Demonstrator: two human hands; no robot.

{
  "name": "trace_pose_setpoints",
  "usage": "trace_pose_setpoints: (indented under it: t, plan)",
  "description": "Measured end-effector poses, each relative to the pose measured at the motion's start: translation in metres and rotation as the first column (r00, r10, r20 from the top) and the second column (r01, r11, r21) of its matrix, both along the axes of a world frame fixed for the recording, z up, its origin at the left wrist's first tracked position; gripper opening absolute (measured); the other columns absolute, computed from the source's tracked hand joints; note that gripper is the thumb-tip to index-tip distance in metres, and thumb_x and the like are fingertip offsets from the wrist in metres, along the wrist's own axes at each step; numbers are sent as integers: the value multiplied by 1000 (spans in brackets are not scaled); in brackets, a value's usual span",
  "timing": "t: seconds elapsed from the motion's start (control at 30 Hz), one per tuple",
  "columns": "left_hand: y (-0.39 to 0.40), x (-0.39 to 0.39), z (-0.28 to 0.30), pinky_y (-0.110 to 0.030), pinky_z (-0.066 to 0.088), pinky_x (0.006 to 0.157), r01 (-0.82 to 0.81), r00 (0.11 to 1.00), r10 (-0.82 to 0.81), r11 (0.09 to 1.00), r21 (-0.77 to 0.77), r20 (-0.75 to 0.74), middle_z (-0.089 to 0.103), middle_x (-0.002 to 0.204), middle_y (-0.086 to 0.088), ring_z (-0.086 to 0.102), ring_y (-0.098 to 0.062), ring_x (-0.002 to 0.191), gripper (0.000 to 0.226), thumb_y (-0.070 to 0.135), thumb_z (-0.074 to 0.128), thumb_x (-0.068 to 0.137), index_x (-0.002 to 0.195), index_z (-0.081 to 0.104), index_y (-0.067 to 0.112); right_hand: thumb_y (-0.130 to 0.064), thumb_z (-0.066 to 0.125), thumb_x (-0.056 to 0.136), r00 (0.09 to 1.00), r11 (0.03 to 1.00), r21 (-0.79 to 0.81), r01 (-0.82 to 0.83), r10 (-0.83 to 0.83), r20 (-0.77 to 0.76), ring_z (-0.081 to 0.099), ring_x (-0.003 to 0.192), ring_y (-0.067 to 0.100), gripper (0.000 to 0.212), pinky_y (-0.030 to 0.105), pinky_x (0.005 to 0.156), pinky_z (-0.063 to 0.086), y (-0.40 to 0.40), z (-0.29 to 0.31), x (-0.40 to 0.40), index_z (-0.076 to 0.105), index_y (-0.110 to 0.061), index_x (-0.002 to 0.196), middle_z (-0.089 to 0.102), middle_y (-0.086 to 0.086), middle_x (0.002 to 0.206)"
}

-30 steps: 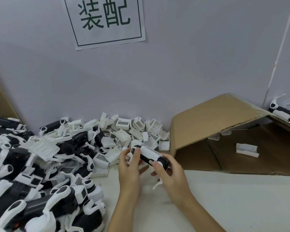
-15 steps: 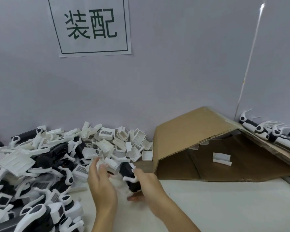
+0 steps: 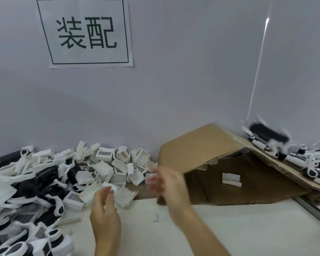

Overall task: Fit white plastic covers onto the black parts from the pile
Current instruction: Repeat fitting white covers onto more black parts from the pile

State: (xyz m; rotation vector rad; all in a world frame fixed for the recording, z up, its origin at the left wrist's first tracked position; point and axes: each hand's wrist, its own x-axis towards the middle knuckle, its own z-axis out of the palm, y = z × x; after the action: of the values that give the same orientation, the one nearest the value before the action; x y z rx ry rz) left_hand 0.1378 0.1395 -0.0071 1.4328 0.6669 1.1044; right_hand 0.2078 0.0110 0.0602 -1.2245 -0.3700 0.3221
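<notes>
Left hand: one left hand [image 3: 104, 217] is seen over the white table [image 3: 229, 228], fingers loosely spread, nothing gripped; it is held just beside the near edge of the pile.
Right hand: one right hand [image 3: 171, 183] is seen blurred in front of the cardboard, fingers apart, nothing gripped.
Pile: one heap of black parts and white covers [image 3: 44, 182] is spread along the left side of the table against the wall; the pieces are too many and too tangled to be counted.
White covers: loose covers [image 3: 126, 194] are gathered at the right end of the heap, nearest the hands; several are marked with barcode labels.
Airborne part: one black part with white pieces [image 3: 268, 134], blurred, is seen above the right-hand heap, clear of both hands.
Right-hand heap: a second group of black-and-white parts [image 3: 294, 159] is laid on the far right cardboard flap; the number cannot be told.
Cardboard: one opened brown box [image 3: 201, 146] is laid on its side; one white cover [image 3: 231, 179] is seen inside it.
Small piece: one small white bit [image 3: 155, 217] is lying on the table between the two forearms.
Sign: one paper sheet [image 3: 89, 32] with two printed characters is fixed to the wall.
</notes>
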Motion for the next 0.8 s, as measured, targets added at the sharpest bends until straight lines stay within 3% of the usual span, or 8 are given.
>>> trace_pose_setpoints:
  t: [0.1,0.2,0.23,0.33,0.63,0.8]
  plan:
    - [-3,0,-4,-42,50,90,114,984,-106,992,50,-146,70,96,2,63,-23,98,28,-2,50,97,93,64,22,-6,49,100,989,948,-317,-9,56,138,61,55,11,28,25,53,48,8,-64,-19,72,-20,94,66,-3,64]
    - [-3,0,-11,-7,42,69,200,936,-149,971,132,-319,69,89,8,61,-10,87,26,-2,55,94,88,66,21,-4,50,95,971,911,-412,8,92,221,62,56,8,35,24,56,50,12,-78,-21,74,-27,83,67,-4,63]
    - [-3,1,-12,-4,41,66,210,926,-146,966,151,-349,68,88,8,61,-6,85,25,-3,56,93,88,67,19,-3,51,93,964,899,-438,13,105,243,63,56,6,37,24,59,50,13,-77,-20,74,-28,79,68,-6,63]
    - [-4,1,-12,-1,40,65,216,914,-141,963,164,-380,68,88,11,58,5,85,26,-2,55,92,88,67,20,1,52,87,943,866,-498,48,126,309,63,59,4,39,23,64,50,12,-79,-19,74,-30,75,69,-11,64]
    - [-5,2,-13,-4,40,64,203,911,-125,966,163,-393,69,85,9,57,12,76,28,-2,53,90,83,67,21,1,55,88,915,861,-503,80,136,380,64,61,7,38,28,66,55,10,-79,-18,76,-29,80,69,-14,65]
    - [-12,-1,-15,-5,41,66,188,911,-93,961,204,-401,67,87,8,59,3,79,27,0,52,91,83,66,22,2,53,90,903,864,-498,78,151,403,64,62,3,42,18,62,48,9,-79,-21,73,-35,79,69,-19,68]
